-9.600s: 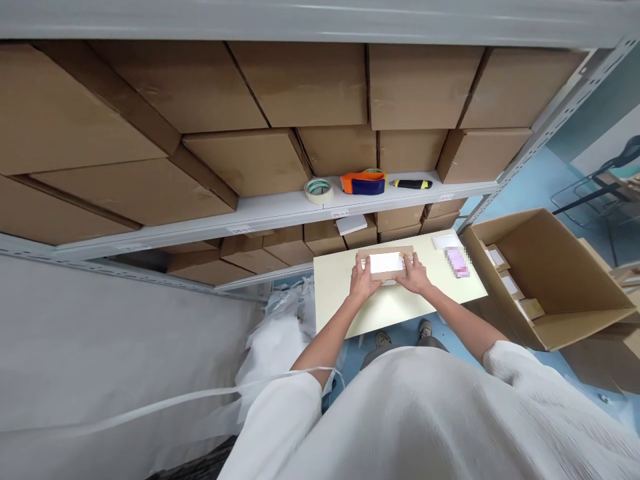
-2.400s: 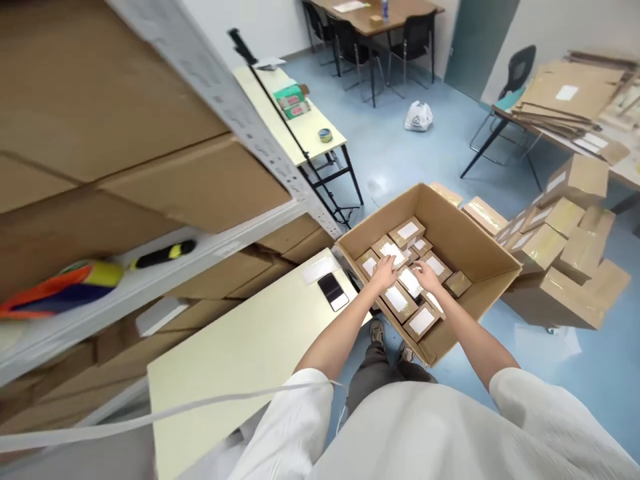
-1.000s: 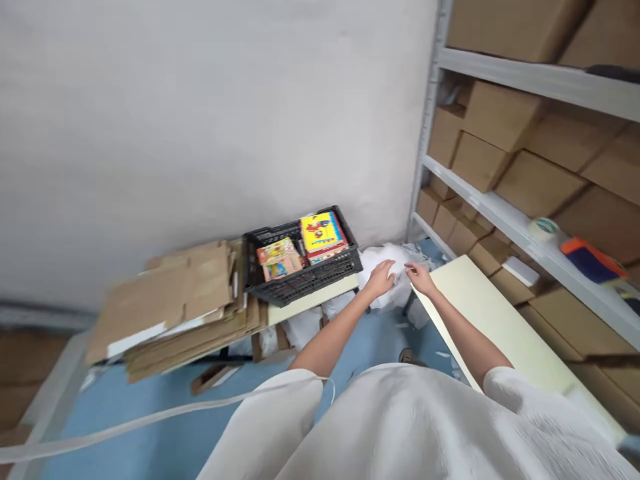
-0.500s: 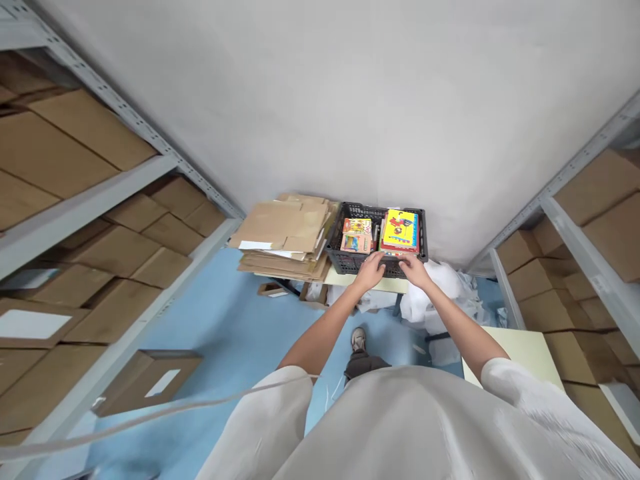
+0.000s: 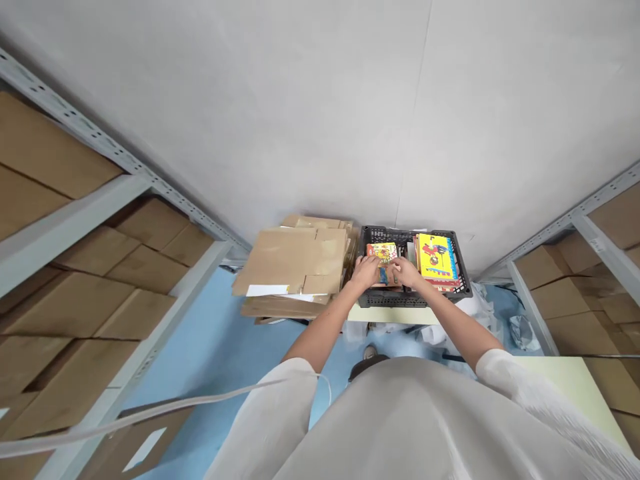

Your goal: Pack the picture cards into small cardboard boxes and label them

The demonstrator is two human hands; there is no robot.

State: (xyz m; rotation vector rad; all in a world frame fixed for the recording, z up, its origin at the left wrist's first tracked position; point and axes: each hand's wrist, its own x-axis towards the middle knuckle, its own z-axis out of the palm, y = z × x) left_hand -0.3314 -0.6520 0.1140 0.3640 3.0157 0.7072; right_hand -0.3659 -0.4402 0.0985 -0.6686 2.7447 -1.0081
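A black plastic crate (image 5: 455, 243) stands on a pale table (image 5: 395, 315) against the wall. It holds a small orange picture book (image 5: 383, 252) on the left and a yellow picture book (image 5: 435, 256) on the right. My left hand (image 5: 365, 271) and my right hand (image 5: 404, 272) both reach into the crate at the orange book, fingers curled on it from either side. A dark bit shows between the two hands; I cannot make out what it is.
A stack of flattened cardboard (image 5: 293, 263) lies left of the crate. Metal shelving with brown boxes (image 5: 100, 267) lines the left side, and more shelving (image 5: 565, 280) the right. Crumpled white plastic wrap (image 5: 475, 313) lies by the table. The floor (image 5: 215, 333) is blue.
I have stepped closer to the crate. Both hands moved from its front rim up and into it, onto the orange book.
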